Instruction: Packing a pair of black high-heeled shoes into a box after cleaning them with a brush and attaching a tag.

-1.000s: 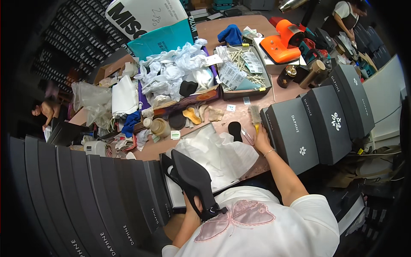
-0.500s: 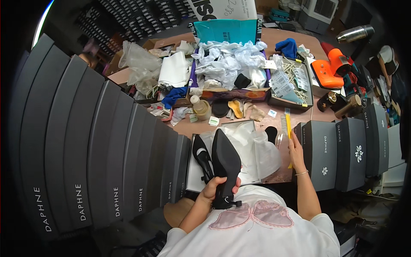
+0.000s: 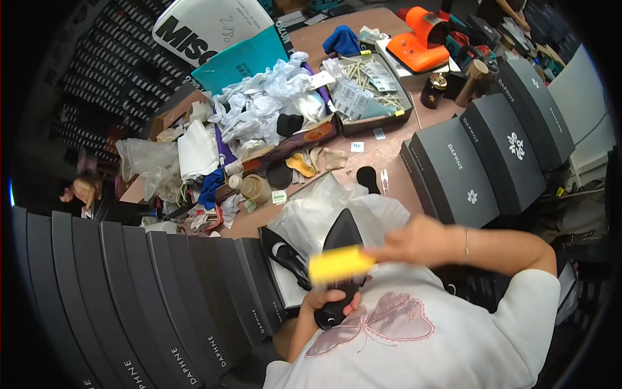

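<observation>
We see a matt, smooth-looking sole on the black shoe [image 3: 342, 228], and the yellow back of the brush [image 3: 340, 264] looks like smooth plastic, though blurred. We find the white tissue paper [image 3: 308, 215] thin and crinkled, the grey shoebox [image 3: 457, 170] matt card, the clear bag [image 3: 149, 167] creased, filmy plastic. We note glossy plastic on the orange device [image 3: 409, 57], soft cloth in the blue rag [image 3: 340, 40], and a satiny butterfly patch [image 3: 405, 318] on the matt cloth shirt [image 3: 489, 334].

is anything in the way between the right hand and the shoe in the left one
Only the yellow brush, which the right hand holds across the black shoe in the left hand. Nothing else visible stands between them; blur hides whether the bristles touch.
</observation>
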